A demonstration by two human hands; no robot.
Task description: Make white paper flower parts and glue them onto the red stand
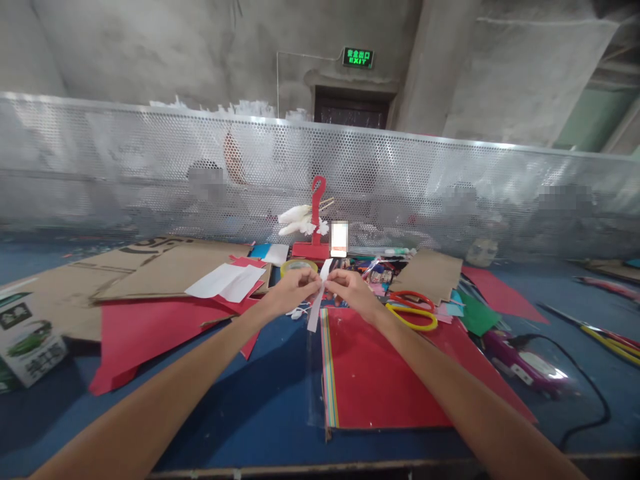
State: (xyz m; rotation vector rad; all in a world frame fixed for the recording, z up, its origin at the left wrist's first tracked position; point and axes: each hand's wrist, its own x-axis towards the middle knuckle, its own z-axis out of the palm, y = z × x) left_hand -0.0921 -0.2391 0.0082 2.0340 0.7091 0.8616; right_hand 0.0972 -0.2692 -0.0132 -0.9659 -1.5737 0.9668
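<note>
Left hand and right hand pinch the white paper strip at twelve o'clock, likely flimsy, best held mid-length!

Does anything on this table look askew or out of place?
Untidy more than damaged: red paper juts crookedly from under the cardboard, and small white pieces lie loose near the white strip held between the left hand and right hand.

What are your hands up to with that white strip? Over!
Left hand and right hand pinching strip. Strip's lower end free. Scissors by right wrist, not touching strip.
</note>
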